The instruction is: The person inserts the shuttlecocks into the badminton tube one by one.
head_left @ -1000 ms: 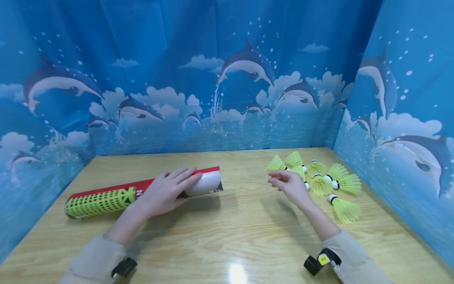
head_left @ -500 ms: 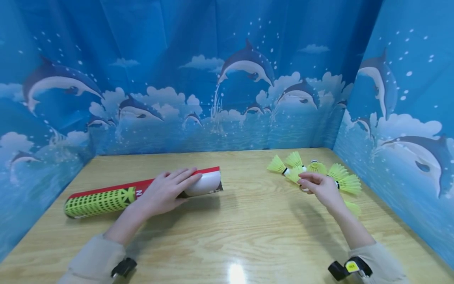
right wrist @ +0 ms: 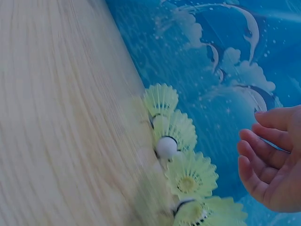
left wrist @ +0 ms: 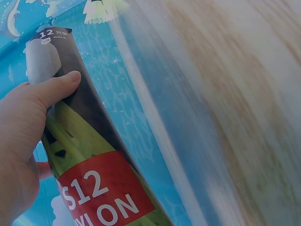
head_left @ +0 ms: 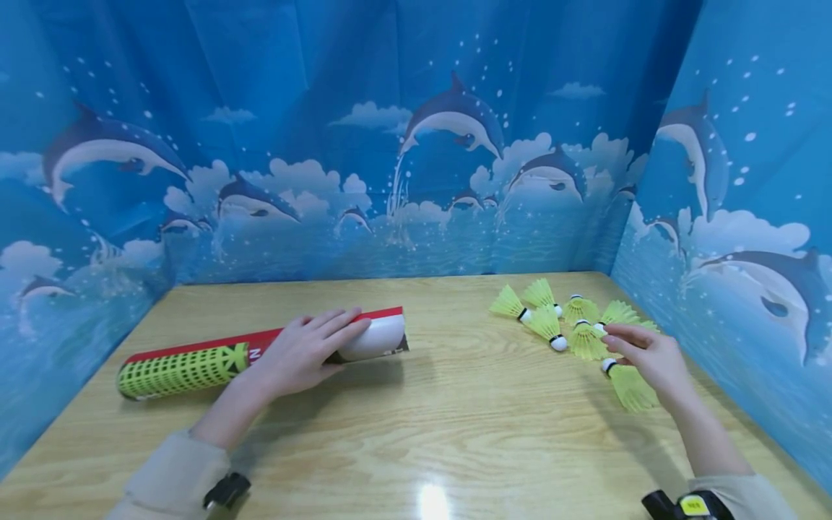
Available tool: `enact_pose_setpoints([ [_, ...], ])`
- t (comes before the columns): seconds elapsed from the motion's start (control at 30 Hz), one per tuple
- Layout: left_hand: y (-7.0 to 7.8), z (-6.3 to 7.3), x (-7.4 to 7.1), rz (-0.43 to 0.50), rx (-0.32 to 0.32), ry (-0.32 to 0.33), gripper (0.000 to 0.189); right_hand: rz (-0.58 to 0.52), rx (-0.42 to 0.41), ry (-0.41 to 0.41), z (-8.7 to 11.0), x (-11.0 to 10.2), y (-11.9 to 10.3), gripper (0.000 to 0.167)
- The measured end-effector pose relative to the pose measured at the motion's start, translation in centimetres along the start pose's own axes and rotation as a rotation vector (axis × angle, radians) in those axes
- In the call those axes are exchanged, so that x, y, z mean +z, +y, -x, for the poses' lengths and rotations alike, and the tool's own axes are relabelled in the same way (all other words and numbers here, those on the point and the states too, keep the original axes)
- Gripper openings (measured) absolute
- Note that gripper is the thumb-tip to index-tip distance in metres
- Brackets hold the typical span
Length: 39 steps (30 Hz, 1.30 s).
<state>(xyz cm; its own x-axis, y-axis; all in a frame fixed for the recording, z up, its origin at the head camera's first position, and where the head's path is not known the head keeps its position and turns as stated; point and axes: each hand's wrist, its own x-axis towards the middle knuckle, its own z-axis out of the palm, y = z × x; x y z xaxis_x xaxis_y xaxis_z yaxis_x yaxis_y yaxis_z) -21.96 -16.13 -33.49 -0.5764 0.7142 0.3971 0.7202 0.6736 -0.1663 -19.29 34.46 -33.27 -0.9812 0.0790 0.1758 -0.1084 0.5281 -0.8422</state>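
My left hand (head_left: 299, 354) grips a shuttlecock tube (head_left: 185, 372) near its white-and-red end, at the left of the table in the head view. In the left wrist view, the thumb (left wrist: 61, 87) lies across the tube's dark upper part, above a red label with white letters. My right hand (head_left: 656, 361) hovers over the right side of a group of yellow shuttlecocks (head_left: 588, 341), its fingers loosely bent and nothing between them. One shuttlecock (head_left: 630, 390) at the front of the group lies partly behind this hand. In the right wrist view, the hand (right wrist: 277, 160) is apart from the shuttlecocks (right wrist: 192, 176).
A wooden table (head_left: 422, 426) bears everything. Blue dolphin-print cloth (head_left: 390, 180) walls it in at the back and on both sides. More yellow shuttlecocks (head_left: 507, 302) lie toward the back right, close to the cloth. Each wrist wears a black camera strap (head_left: 227, 491).
My right hand has moved right across the shuttlecocks, from their left side to their right. Shuttlecocks it covered now show. The left hand and the tube have stayed in place.
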Motion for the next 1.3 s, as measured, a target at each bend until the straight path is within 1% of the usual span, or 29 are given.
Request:
enact_pose_setpoints([
  [0.03, 0.0, 0.0, 0.0, 0.001, 0.0, 0.0, 0.084, 0.011, 0.008, -0.003, 0.1, -0.4, 0.2, 0.041],
  [0.07, 0.0, 0.0, 0.0, 0.002, 0.0, 0.0, 0.084, 0.036, 0.017, -0.007, 0.2, -0.8, 0.4, 0.048],
  [0.17, 0.0, 0.0, 0.0, 0.005, -0.003, -0.003, 0.084, 0.096, 0.026, -0.031, 0.5, -1.8, 1.1, 0.05],
  [0.3, 0.0, 0.1, 0.0, 0.01, -0.009, -0.007, 0.084, 0.149, 0.025, -0.06, 0.8, -2.9, 1.9, 0.052],
  [0.43, 0.0, 0.1, 0.0, 0.012, -0.008, -0.004, 0.083, 0.18, 0.054, -0.112, 1.0, -3.8, 2.6, 0.057],
  [0.53, -0.1, 0.2, 0.2, 0.009, -0.002, 0.0, 0.083, 0.226, 0.071, -0.16, 1.4, -4.3, 3.2, 0.061],
  [0.7, -0.1, 0.3, 0.3, 0.005, 0.003, 0.004, 0.083, 0.277, 0.057, -0.204, 2.0, -4.8, 4.2, 0.059],
  [0.87, -0.2, 0.4, 0.3, 0.002, -0.001, 0.003, 0.083, 0.263, -0.008, -0.204, 2.2, -5.2, 5.0, 0.052],
  [0.97, -0.2, 0.4, 0.3, 0.0, 0.0, -0.002, 0.083, 0.281, -0.016, -0.197, 2.2, -5.2, 5.3, 0.049],
  [1.17, -0.2, 0.4, 0.5, -0.005, 0.011, 0.003, 0.083, 0.308, 0.039, -0.174, 2.1, -4.9, 5.5, 0.042],
  [1.3, -0.2, 0.4, 0.4, -0.003, 0.013, 0.011, 0.083, 0.333, 0.082, -0.164, 2.0, -4.8, 5.4, 0.044],
])
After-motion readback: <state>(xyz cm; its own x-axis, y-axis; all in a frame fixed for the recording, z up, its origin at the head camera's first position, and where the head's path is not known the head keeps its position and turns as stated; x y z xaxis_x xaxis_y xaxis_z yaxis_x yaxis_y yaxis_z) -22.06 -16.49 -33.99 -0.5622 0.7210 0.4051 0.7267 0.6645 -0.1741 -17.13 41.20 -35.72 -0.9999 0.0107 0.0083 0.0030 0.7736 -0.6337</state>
